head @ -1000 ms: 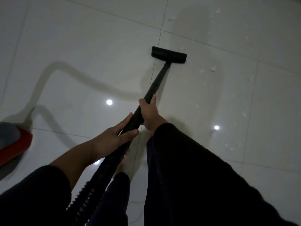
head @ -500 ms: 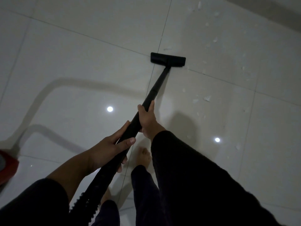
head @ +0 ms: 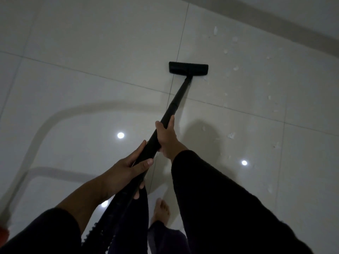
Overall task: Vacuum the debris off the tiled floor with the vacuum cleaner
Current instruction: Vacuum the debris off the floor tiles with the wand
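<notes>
A black vacuum wand (head: 178, 99) runs from my hands out to a flat black floor head (head: 188, 68), which rests on the glossy pale tiled floor (head: 91, 88) across a grout line. My right hand (head: 167, 136) grips the wand higher up, and my left hand (head: 128, 169) is wrapped around it lower down, near where the ribbed hose (head: 102, 228) begins. Small white bits of debris (head: 231, 135) lie scattered on the tiles to the right of the head and wand, some just beside the head's right end.
A wall base (head: 275, 24) runs across the top right. My bare foot (head: 161, 211) stands on the tile below the hands. A sliver of the red vacuum body (head: 3, 233) shows at the lower left edge. Ceiling lights reflect off the floor.
The floor head has been pushed further forward across the grout line toward the wall, and my view has moved forward with it. The red vacuum body has slid almost out at the left.
</notes>
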A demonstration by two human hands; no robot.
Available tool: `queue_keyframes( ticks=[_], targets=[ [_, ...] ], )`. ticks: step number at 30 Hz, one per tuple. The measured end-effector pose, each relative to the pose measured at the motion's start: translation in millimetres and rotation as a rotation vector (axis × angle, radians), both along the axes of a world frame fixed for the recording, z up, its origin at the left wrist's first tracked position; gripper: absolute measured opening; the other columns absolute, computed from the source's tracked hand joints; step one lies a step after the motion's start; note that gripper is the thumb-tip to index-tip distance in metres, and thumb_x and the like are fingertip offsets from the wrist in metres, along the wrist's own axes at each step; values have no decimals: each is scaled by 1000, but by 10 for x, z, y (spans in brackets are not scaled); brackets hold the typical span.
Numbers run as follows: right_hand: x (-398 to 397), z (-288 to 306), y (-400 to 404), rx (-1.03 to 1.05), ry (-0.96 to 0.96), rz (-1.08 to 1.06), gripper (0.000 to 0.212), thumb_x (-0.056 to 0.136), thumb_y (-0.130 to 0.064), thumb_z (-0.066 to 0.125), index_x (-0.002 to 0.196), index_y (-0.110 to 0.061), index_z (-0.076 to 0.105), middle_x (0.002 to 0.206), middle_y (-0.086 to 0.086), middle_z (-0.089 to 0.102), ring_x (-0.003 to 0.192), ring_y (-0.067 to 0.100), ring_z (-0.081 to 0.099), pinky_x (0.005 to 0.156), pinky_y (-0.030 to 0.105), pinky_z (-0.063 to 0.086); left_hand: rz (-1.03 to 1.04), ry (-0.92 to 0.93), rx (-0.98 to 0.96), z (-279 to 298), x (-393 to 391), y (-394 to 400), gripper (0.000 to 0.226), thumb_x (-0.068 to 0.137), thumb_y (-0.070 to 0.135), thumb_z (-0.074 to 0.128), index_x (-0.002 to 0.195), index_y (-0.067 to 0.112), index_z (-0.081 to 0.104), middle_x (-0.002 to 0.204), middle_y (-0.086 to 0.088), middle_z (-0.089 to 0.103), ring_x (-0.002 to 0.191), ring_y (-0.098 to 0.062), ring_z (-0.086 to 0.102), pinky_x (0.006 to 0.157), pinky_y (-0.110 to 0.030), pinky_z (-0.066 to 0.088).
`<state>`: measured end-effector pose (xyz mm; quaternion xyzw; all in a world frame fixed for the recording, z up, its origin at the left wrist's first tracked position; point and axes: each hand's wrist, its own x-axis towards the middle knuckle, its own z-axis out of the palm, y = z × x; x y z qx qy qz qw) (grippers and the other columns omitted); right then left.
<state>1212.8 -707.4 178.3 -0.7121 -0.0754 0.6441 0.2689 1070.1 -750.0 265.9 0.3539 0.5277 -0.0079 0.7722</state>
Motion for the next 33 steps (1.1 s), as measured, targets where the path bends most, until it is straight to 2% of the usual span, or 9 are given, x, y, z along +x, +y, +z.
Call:
queue_keyframes(
  ticks=[2,8,11,14,20,25,29,33],
  targets=[
    [27,-9,218,-7,0,0,74,98,-29,45,149,-46,-5,108,-2,46,84,16,53,64,37,46,-9,2,-3,-17,14,228,72,87,41,52,143,53,7,60,-9,61,50,-22,58,49,-27,51],
    [56,24,772,-19,16,-55,75,98,-30,46,149,-47,-7,125,4,44,90,19,54,67,39,49,13,3,-40,-7,52,858,68,92,33,52,144,50,12,60,-11,57,44,-17,56,45,-28,50],
    [158,25,1052,-24,8,-62,74,99,-29,45,149,-46,-7,130,7,44,86,19,54,58,35,48,7,19,-32,-63,139,1146,65,92,34,52,144,50,15,53,-4,61,43,-14,58,44,-26,50],
    [341,-9,1331,-10,-24,-66,73,99,-30,44,149,-45,-6,134,11,44,84,19,53,57,34,48,-5,20,-22,-93,316,1433,65,92,35,52,143,49,15,61,-8,60,43,-12,59,44,-26,50],
    [787,-71,1849,11,-76,-45,72,99,-30,44,150,-43,-5,133,11,46,83,19,53,56,31,46,19,7,-30,-161,770,1942,65,92,36,53,143,50,16,61,-10,59,42,-14,57,44,-27,51],
    [1143,-95,2293,5,-68,-35,73,99,-28,45,150,-44,-6,135,8,43,85,18,53,56,32,45,41,19,-33,-225,1116,2338,66,91,37,54,144,50,17,68,-16,60,53,-24,57,46,-28,50],
    [1390,-112,2664,2,-72,-11,74,98,-28,46,150,-44,-5,118,3,44,83,16,53,64,38,48,59,43,-28,-252,1358,2669,64,91,40,54,143,51,19,64,-13,62,53,-25,57,48,-29,51],
    [1592,-88,2993,-16,-85,25,75,97,-32,47,149,-46,-5,116,2,46,101,26,56,84,47,53,93,47,-13,-220,1609,2957,62,92,38,52,144,48,20,59,-9,61,45,-17,56,45,-26,49]
  ],
)
